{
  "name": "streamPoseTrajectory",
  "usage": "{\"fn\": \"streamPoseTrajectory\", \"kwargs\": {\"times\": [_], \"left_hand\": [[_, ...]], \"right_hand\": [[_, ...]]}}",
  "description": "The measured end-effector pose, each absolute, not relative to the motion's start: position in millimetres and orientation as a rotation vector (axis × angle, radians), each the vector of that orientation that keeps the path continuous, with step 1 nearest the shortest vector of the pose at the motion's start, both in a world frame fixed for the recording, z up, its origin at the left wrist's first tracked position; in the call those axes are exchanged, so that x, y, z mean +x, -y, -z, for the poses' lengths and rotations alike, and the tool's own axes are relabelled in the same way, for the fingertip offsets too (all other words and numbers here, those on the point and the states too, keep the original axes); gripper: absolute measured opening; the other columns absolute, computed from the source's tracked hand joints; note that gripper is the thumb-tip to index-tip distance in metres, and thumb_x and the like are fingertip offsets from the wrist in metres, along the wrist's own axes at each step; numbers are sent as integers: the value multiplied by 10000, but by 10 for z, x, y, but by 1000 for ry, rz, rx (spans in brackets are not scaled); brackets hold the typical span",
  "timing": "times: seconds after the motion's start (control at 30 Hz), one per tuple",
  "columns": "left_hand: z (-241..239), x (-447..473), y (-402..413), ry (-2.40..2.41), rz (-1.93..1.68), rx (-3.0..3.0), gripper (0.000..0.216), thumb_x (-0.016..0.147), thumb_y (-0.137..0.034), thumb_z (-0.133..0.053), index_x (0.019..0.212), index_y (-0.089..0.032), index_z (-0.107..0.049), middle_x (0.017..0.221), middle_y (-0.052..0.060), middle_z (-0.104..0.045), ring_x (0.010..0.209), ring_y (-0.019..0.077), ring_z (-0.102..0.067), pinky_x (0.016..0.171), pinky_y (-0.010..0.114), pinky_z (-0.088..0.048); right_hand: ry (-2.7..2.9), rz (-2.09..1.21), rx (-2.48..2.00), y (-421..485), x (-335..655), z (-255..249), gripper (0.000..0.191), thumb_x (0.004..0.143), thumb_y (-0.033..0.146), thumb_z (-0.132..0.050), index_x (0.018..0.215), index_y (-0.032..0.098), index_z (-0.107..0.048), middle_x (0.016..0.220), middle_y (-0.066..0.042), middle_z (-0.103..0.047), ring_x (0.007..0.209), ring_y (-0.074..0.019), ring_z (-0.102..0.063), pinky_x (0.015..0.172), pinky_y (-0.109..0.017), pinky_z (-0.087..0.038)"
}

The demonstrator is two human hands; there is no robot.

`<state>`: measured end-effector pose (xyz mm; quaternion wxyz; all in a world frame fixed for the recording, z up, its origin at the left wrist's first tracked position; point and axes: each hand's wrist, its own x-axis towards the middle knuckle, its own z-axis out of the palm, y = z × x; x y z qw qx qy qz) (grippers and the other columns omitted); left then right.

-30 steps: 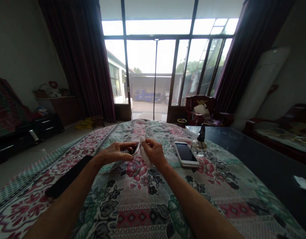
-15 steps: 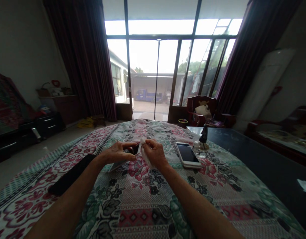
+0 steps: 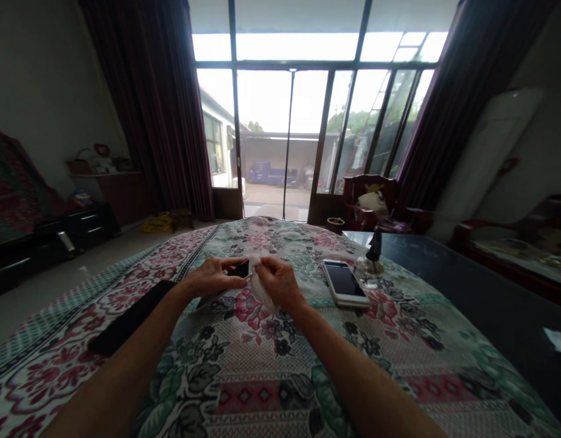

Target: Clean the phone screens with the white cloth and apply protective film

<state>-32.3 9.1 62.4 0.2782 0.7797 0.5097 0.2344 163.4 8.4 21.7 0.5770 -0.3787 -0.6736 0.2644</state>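
Observation:
A phone with a dark screen and a light edge is gripped between the thumb and fingers of my left hand. My right hand pinches a crumpled white tissue, pressed to the phone's right end. The tissue's loose part hangs below my fingers. Much of the phone is covered by the hands. On the cloth to the right lies a white phone, its dark screen up, seemingly on another light slab. Close behind it stands a clear bottle with a black spray top.
A flowered tablecloth covers the table. A long black flat object lies beside my left forearm. The dark bare tabletop to the right holds a white paper near its edge. Beyond are a wooden chair and glass doors.
My right hand and the tissue have shifted slightly left along the phone. The phone has tilted a little, and its dark screen shows more clearly between my fingers.

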Motion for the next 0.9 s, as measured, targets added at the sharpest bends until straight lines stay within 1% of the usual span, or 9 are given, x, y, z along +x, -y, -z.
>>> {"fn": "streamPoseTrajectory", "kwargs": {"times": [0.1, 0.17, 0.33, 0.47, 0.53, 0.6, 0.73, 0.9], "left_hand": [[-663, -227, -37, -1254, -560, 2147, 705, 665, -497, -721, 1312, -261, -569, 1042, 35, -701, 973, 243, -629, 863, 342, -462], [-671, -187, -22, -1253, -557, 2165, 714, 662, -498, -725, 1315, -256, -566, 1046, 36, -700, 976, 240, -628, 870, 340, -458], [-651, -251, -58, -1389, -615, 2094, 682, 668, -517, -703, 1282, -239, -600, 955, 25, -724, 886, 242, -646, 791, 333, -477], [-634, -363, -113, -1417, -676, 2053, 655, 665, -524, -701, 1254, -249, -624, 951, 14, -732, 894, 253, -651, 788, 326, -479], [-634, -382, -123, -1420, -666, 2041, 669, 654, -531, -708, 1255, -250, -623, 958, 20, -732, 894, 257, -653, 787, 331, -480], [-640, -361, -111, -1413, -631, 2045, 686, 651, -535, -713, 1264, -243, -617, 955, 31, -730, 889, 257, -653, 786, 336, -479], [-648, -230, -54, -1376, -577, 2107, 692, 652, -535, -708, 1276, -253, -606, 960, 25, -730, 879, 244, -650, 780, 326, -473], [-589, -136, -70, -1432, -580, 2183, 663, 633, -559, -708, 1227, -272, -646, 949, 12, -740, 877, 254, -649, 776, 319, -464]], "right_hand": [[1450, -751, -957, -173, 1734, -169, 212, 778, 350, -585, 827, 184, -708, 725, -11, -681, 650, -152, -582, 577, -247, -446], [1412, -828, -958, -186, 1759, -155, 240, 772, 373, -587, 834, 174, -706, 714, -9, -677, 622, -149, -573, 547, -242, -434], [1481, -909, -896, -79, 1673, -203, 207, 762, 370, -608, 800, 193, -709, 697, -7, -663, 609, -134, -560, 522, -228, -420], [1345, -1276, -791, -38, 1667, -252, 251, 728, 397, -668, 863, 187, -698, 709, -23, -675, 577, -132, -571, 529, -246, -459], [1249, -1363, -770, -62, 1696, -255, 296, 692, 415, -708, 873, 182, -689, 707, -25, -674, 565, -132, -573, 527, -248, -465], [1206, -1347, -784, -101, 1721, -244, 328, 675, 442, -718, 869, 180, -680, 693, -16, -666, 553, -127, -566, 513, -238, -453], [1184, -1205, -865, -164, 1735, -204, 359, 691, 498, -686, 855, 179, -667, 675, -4, -659, 550, -126, -558, 498, -226, -433], [1183, -1208, -861, -144, 1711, -163, 322, 675, 465, -679, 842, 189, -663, 686, 8, -657, 546, -117, -538, 490, -217, -416]]}}
